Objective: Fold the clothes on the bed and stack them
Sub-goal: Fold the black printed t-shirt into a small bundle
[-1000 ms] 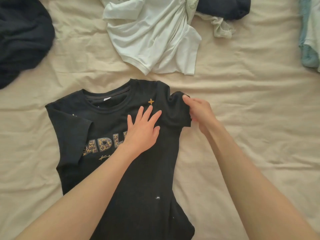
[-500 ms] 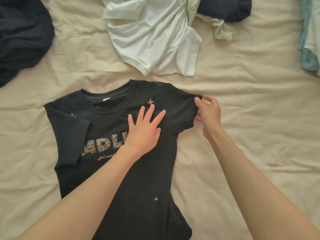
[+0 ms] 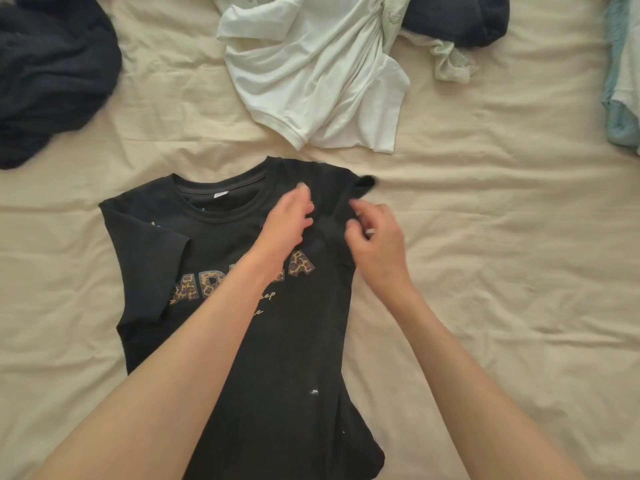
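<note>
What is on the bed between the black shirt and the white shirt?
Only bare cream bedsheet shows between the black shirt and the white shirt, a narrow strip in the head view.

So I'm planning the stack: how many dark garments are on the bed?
3. The black T-shirt lies in the middle under both hands, a dark heap far left, a navy piece at the top. More may lie outside the frame.

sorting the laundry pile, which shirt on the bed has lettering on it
The black t-shirt under both hands, with leopard-print letters across its chest. The white t-shirt beyond it is plain and crumpled.
</note>
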Demonstrator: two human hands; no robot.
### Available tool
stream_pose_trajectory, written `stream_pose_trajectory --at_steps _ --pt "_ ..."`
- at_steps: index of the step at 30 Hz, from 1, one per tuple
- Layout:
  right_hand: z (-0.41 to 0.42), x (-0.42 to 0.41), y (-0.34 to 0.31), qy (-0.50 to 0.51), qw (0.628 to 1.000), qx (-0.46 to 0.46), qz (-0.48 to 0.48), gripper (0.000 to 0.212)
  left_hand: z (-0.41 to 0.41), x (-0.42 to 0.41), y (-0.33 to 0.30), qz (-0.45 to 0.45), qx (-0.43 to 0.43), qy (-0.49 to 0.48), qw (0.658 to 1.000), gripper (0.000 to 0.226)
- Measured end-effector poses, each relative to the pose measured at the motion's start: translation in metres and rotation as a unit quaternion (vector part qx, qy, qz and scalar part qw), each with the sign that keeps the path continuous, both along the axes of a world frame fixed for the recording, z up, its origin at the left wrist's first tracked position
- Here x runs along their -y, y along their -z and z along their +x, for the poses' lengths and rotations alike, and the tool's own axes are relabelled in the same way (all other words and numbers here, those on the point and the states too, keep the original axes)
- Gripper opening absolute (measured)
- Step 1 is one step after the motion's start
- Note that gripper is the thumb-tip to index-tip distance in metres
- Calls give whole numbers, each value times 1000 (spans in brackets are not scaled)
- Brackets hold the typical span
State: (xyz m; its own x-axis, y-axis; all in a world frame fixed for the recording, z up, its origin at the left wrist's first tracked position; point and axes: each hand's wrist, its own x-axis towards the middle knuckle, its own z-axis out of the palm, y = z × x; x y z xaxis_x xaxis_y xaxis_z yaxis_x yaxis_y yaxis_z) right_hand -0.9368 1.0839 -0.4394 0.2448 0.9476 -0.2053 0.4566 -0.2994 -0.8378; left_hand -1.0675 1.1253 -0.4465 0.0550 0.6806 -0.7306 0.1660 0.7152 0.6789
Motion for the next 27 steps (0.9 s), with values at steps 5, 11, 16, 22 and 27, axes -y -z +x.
stream_pose_trajectory --at_steps 5,11,16,22,27 --pt "-24 26 11 -406 893 188 -58 40 -36 -6 -10 -48 117 -111 986 85" --pt "-23 46 17 -422 878 199 -107 45 -43 -1 17 54 -215 26 975 21" --pt "-18 65 11 -358 918 155 -68 36 -44 -2 20 165 -337 104 921 17" --pt "-15 71 18 -280 937 207 -19 42 -37 23 23 422 -398 401 709 39" --pt "-3 114 29 -307 921 194 -143 56 -45 28 45 246 -413 487 729 52"
